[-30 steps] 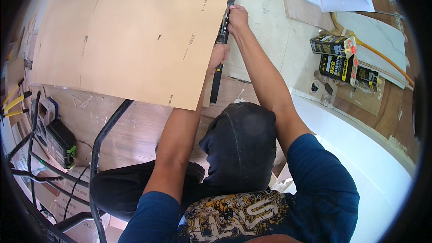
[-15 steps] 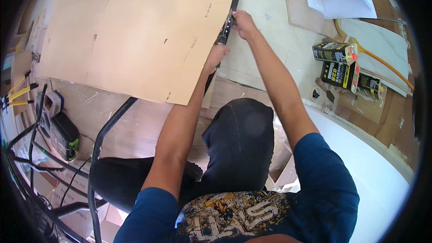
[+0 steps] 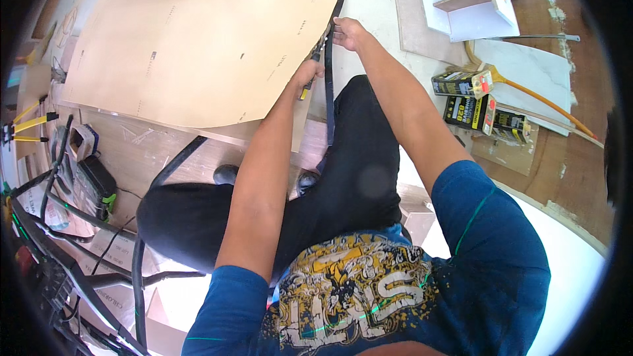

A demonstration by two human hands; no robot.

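Note:
A large brown sheet point(image 3: 198, 46) with small printed marks lies in front of me, its right edge running away from me. A long black strip point(image 3: 330, 102) follows that edge. My left hand point(image 3: 308, 74) is closed around a slim hand tool point(image 3: 304, 91) with a black and yellow handle. The tool's upper end lies between sheet and strip; its exact kind is unclear. Just beyond it, my right hand point(image 3: 351, 34) pinches the strip's outer side with thumb and fingers. The fingertips are partly hidden against it.
Several black and yellow tins point(image 3: 461, 84) stand at the right beside an orange hose point(image 3: 544, 97). Behind them is a white box-like piece point(image 3: 484, 23). Black metal tubing point(image 3: 138, 277) rises at the left, near a black case point(image 3: 97, 186). My bent knees are under the sheet's near edge.
The strip now stands a little apart from the sheet, and its lower end is visible by my knee. The tool's yellow handle end has come into sight. My right knee has shifted forward.

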